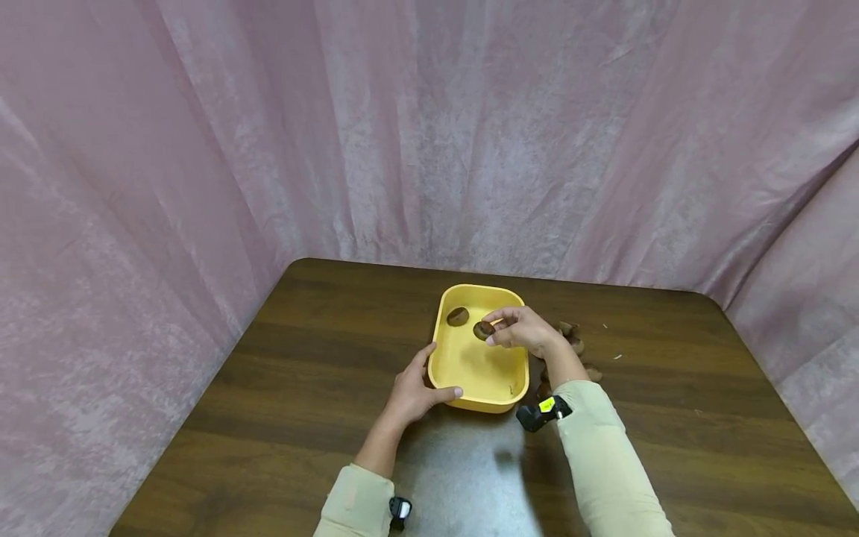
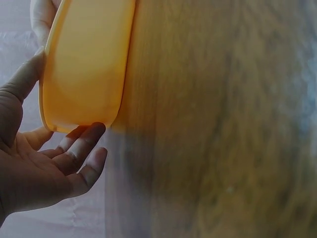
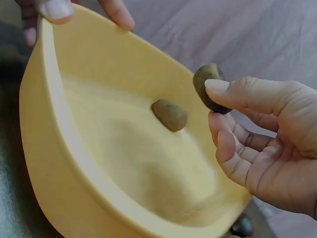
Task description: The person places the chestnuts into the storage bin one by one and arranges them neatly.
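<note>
A yellow plastic tub (image 1: pixel 479 373) with rounded corners stands on the table. My left hand (image 1: pixel 411 391) holds its near left corner, thumb over the near rim and fingers along the left side; in the left wrist view its fingers (image 2: pixel 81 148) lie against the tub's outside. Above the tub's inside, my right hand (image 1: pixel 526 330) pinches a brown, chestnut-like lump (image 3: pixel 210 88) between thumb and fingers. A second brown lump (image 1: pixel 458 317) lies in the tub near its far left corner. The lumps' exact kind cannot be told.
Several more brown lumps (image 1: pixel 576 343) lie on the dark wooden table (image 1: pixel 322 335) right of the tub, partly hidden by the right forearm. Small pale scraps (image 1: pixel 617 356) lie farther right. A pink curtain (image 1: pixel 463 149) hangs behind the table and along its sides.
</note>
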Action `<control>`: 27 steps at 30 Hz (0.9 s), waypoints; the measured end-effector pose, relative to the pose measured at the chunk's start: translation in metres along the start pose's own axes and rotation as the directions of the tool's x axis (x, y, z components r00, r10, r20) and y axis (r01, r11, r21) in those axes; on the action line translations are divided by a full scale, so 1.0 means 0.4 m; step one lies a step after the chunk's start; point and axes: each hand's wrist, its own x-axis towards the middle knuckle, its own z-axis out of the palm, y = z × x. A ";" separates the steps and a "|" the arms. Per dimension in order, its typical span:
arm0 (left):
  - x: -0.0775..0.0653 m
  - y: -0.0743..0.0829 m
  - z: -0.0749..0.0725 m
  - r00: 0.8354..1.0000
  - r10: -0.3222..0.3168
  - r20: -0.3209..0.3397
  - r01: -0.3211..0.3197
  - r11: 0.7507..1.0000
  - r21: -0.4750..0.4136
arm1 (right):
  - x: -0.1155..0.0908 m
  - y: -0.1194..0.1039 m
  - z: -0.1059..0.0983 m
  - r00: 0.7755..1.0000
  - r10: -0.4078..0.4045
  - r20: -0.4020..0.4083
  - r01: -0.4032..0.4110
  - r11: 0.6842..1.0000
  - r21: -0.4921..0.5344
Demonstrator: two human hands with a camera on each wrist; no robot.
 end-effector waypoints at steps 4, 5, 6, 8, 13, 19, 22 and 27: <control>0.000 0.000 -0.001 1.000 0.003 -0.005 -0.003 1.000 0.005 | 0.026 0.005 0.009 1.000 0.028 0.002 -0.028 1.000 0.013; 0.000 0.000 -0.001 1.000 0.004 -0.004 -0.004 1.000 0.006 | 0.030 0.004 0.011 0.999 0.037 -0.002 -0.037 0.999 0.015; 0.000 0.001 0.000 1.000 0.005 -0.003 -0.005 1.000 0.006 | 0.035 0.004 0.011 0.999 0.046 -0.006 -0.046 0.999 0.020; 0.000 0.002 0.001 1.000 0.004 0.001 -0.004 1.000 0.004 | 0.044 0.005 0.013 0.998 0.062 -0.005 -0.062 0.997 0.035; -0.001 0.004 0.002 1.000 -0.002 0.005 0.002 1.000 -0.019 | 0.070 0.014 0.019 0.995 0.101 0.002 -0.100 0.987 0.122; -0.001 0.004 0.003 1.000 0.000 0.000 0.000 1.000 -0.015 | 0.097 0.028 0.040 0.991 0.129 -0.014 -0.126 0.979 0.161; -0.003 0.005 0.005 1.000 0.001 -0.004 -0.001 1.000 -0.006 | 0.106 0.035 0.052 0.991 0.134 -0.017 -0.129 0.976 0.173; -0.005 0.005 0.008 1.000 0.011 -0.005 -0.011 1.000 -0.007 | 0.112 0.038 0.064 0.990 0.138 -0.027 -0.131 0.975 0.181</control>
